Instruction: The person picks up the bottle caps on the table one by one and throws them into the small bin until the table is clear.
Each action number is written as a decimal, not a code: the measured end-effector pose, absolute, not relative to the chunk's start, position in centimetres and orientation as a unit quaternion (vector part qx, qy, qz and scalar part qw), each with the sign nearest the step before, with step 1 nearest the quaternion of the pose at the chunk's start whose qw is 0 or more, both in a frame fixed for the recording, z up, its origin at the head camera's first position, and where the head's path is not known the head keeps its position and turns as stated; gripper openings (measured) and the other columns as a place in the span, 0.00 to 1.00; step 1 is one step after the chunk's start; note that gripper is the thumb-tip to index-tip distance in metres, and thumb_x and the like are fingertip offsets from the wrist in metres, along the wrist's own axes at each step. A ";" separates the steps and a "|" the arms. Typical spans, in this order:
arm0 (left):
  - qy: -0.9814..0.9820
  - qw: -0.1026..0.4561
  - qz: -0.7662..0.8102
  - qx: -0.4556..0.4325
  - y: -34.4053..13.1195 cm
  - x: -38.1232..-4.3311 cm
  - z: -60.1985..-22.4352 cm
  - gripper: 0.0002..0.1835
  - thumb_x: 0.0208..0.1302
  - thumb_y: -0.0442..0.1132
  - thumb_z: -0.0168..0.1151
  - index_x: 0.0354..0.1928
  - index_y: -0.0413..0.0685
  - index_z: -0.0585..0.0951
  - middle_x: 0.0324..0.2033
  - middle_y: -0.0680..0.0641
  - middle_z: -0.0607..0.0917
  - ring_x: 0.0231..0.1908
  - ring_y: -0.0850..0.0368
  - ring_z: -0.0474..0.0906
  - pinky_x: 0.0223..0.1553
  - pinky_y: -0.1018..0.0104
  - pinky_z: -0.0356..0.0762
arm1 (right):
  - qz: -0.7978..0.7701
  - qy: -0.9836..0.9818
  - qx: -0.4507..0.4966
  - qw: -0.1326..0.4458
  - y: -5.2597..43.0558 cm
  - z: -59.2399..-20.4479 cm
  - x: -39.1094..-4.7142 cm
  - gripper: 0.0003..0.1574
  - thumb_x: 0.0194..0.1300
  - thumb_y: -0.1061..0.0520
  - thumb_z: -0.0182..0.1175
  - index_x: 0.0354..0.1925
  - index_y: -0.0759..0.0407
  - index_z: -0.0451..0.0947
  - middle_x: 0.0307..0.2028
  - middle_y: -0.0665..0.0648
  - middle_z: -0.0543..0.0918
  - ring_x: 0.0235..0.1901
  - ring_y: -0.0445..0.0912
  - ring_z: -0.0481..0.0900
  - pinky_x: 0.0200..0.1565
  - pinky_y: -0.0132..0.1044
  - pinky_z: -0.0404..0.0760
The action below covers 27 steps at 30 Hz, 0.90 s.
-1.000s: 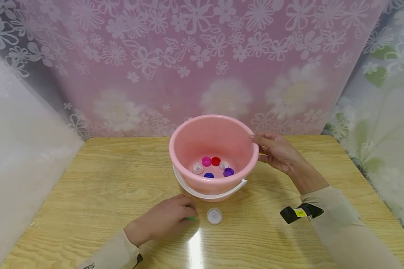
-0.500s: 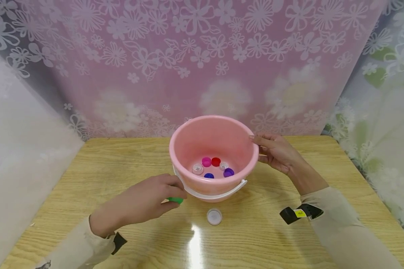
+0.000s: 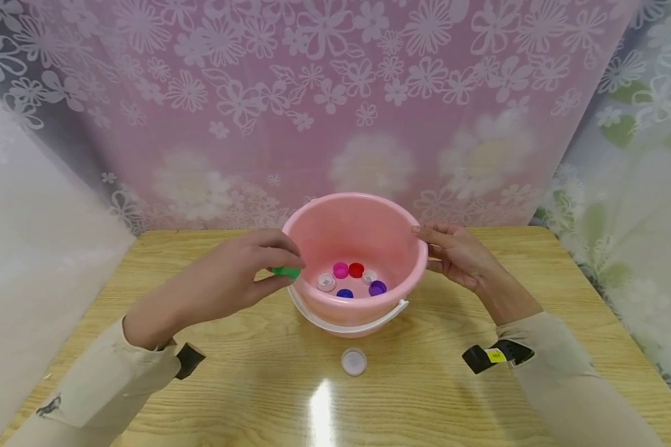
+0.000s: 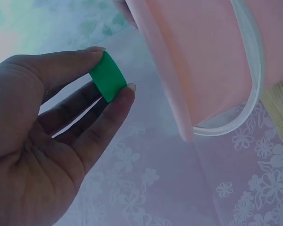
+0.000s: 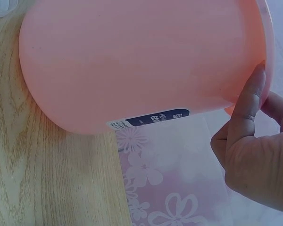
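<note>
A green bottle cap (image 4: 108, 76) is pinched between the thumb and fingertips of my left hand (image 3: 237, 270). That hand is raised at the left rim of a pink bucket (image 3: 352, 307), and the left wrist view shows the cap a little apart from the rim. My right hand (image 3: 458, 254) grips the bucket's right rim, thumb inside and fingers outside. Several caps lie on the bucket's floor, among them a pink cap (image 3: 340, 270), a red cap (image 3: 356, 270), a purple cap (image 3: 377, 288), a blue cap (image 3: 345, 293) and a clear cap (image 3: 326, 282).
A white cap (image 3: 354, 361) lies on the wooden table (image 3: 246, 385) in front of the bucket. The bucket's white handle (image 3: 346, 327) hangs down its near side. Behind the table hangs a flowered pink curtain (image 3: 291, 124).
My left hand has lifted the green cap from the table beside the white cap, up and leftward to the bucket's left rim. The right hand keeps its grip on the rim.
</note>
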State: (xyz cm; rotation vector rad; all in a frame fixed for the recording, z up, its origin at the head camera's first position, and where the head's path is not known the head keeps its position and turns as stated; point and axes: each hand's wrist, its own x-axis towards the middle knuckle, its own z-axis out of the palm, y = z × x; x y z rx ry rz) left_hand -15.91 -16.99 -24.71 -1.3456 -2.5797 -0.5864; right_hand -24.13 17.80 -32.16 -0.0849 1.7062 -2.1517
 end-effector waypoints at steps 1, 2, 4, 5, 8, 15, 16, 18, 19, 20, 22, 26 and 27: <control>-0.866 0.089 -0.191 -0.452 -16.8 -16.2 -24.7 0.12 0.56 0.34 0.70 0.44 0.47 0.85 0.44 0.53 0.80 0.44 0.60 0.76 0.45 0.66 0.77 | -0.768 0.609 -0.030 0.195 17.8 -32.2 -24.1 0.14 0.68 0.56 0.59 0.46 0.66 0.74 0.39 0.57 0.78 0.35 0.44 0.82 0.39 0.36 0.83; -0.867 0.090 -0.185 -0.453 -16.5 -16.5 -24.7 0.12 0.56 0.34 0.70 0.43 0.47 0.85 0.44 0.53 0.80 0.45 0.59 0.76 0.46 0.66 0.77 | -0.769 0.608 -0.030 0.194 17.8 -32.2 -24.1 0.13 0.68 0.57 0.59 0.45 0.66 0.75 0.38 0.57 0.78 0.34 0.44 0.82 0.39 0.35 0.83; -0.869 0.090 -0.175 -0.455 -16.1 -17.1 -24.8 0.12 0.55 0.34 0.71 0.43 0.47 0.85 0.44 0.52 0.80 0.44 0.59 0.76 0.46 0.66 0.77 | -0.771 0.606 -0.029 0.194 17.8 -32.2 -24.1 0.12 0.68 0.57 0.59 0.45 0.65 0.75 0.38 0.56 0.79 0.34 0.44 0.82 0.39 0.35 0.84; -0.869 0.088 -0.172 -0.455 -15.8 -17.4 -25.0 0.12 0.55 0.34 0.71 0.42 0.47 0.85 0.43 0.52 0.80 0.44 0.58 0.76 0.45 0.66 0.77 | -0.772 0.604 -0.030 0.195 17.8 -32.2 -24.1 0.12 0.68 0.57 0.58 0.45 0.65 0.75 0.38 0.56 0.78 0.34 0.44 0.82 0.39 0.35 0.84; -0.870 0.087 -0.163 -0.457 -15.3 -18.6 -25.7 0.11 0.54 0.33 0.71 0.41 0.45 0.85 0.43 0.50 0.80 0.43 0.56 0.77 0.45 0.65 0.77 | -0.773 0.603 -0.031 0.197 17.8 -32.2 -24.1 0.13 0.68 0.57 0.58 0.45 0.66 0.75 0.38 0.56 0.78 0.34 0.44 0.82 0.38 0.35 0.84; -0.877 0.081 -0.148 -0.449 -14.4 -20.7 -27.6 0.10 0.56 0.34 0.70 0.41 0.45 0.85 0.43 0.49 0.80 0.44 0.55 0.77 0.48 0.64 0.76 | -0.769 0.608 -0.031 0.194 17.7 -32.2 -24.1 0.14 0.68 0.56 0.59 0.46 0.66 0.75 0.37 0.57 0.78 0.34 0.44 0.82 0.38 0.35 0.84; -0.878 0.079 -0.147 -0.448 -14.3 -20.8 -27.7 0.10 0.56 0.34 0.70 0.41 0.45 0.85 0.43 0.49 0.80 0.44 0.55 0.76 0.48 0.64 0.76 | -0.769 0.609 -0.032 0.193 17.7 -32.2 -24.1 0.14 0.68 0.56 0.59 0.45 0.66 0.75 0.38 0.57 0.78 0.34 0.44 0.82 0.38 0.35 0.84; -0.880 0.074 -0.146 -0.445 -14.2 -21.1 -27.9 0.10 0.57 0.34 0.70 0.42 0.45 0.85 0.43 0.49 0.80 0.44 0.55 0.76 0.49 0.64 0.76 | -0.768 0.610 -0.032 0.194 17.7 -32.3 -24.1 0.13 0.68 0.56 0.59 0.44 0.66 0.75 0.38 0.57 0.78 0.34 0.44 0.81 0.38 0.35 0.84; -0.881 0.070 -0.146 -0.444 -14.1 -21.2 -27.9 0.10 0.57 0.34 0.70 0.42 0.45 0.86 0.43 0.49 0.80 0.44 0.56 0.76 0.49 0.64 0.76 | -0.767 0.611 -0.032 0.193 17.7 -32.3 -24.1 0.13 0.68 0.56 0.59 0.44 0.65 0.76 0.38 0.56 0.78 0.34 0.44 0.81 0.38 0.35 0.84; -0.882 0.066 -0.145 -0.444 -14.0 -21.3 -27.9 0.10 0.57 0.34 0.70 0.42 0.45 0.86 0.43 0.49 0.80 0.44 0.56 0.76 0.49 0.64 0.76 | -0.767 0.612 -0.032 0.192 17.7 -32.3 -24.1 0.13 0.68 0.56 0.59 0.44 0.65 0.76 0.38 0.56 0.78 0.34 0.44 0.81 0.39 0.36 0.84; -0.884 0.059 -0.143 -0.441 -13.8 -21.5 -27.9 0.10 0.57 0.34 0.69 0.42 0.46 0.86 0.43 0.50 0.81 0.44 0.56 0.76 0.49 0.64 0.76 | -0.766 0.613 -0.030 0.191 17.7 -32.3 -24.1 0.13 0.68 0.55 0.59 0.44 0.65 0.76 0.38 0.56 0.78 0.34 0.44 0.81 0.39 0.36 0.83; -0.890 0.044 -0.138 -0.432 -13.6 -21.8 -27.8 0.09 0.58 0.34 0.68 0.42 0.47 0.86 0.42 0.50 0.81 0.44 0.56 0.77 0.49 0.63 0.76 | -0.768 0.611 -0.029 0.190 17.8 -32.3 -24.1 0.14 0.68 0.56 0.59 0.45 0.65 0.75 0.39 0.57 0.78 0.35 0.44 0.82 0.39 0.36 0.83; -0.893 0.040 -0.137 -0.428 -13.6 -21.8 -27.8 0.09 0.58 0.34 0.68 0.42 0.47 0.86 0.42 0.51 0.81 0.44 0.56 0.77 0.49 0.63 0.76 | -0.767 0.612 -0.029 0.190 17.7 -32.3 -24.1 0.14 0.68 0.56 0.59 0.45 0.66 0.75 0.39 0.57 0.78 0.35 0.44 0.82 0.40 0.36 0.83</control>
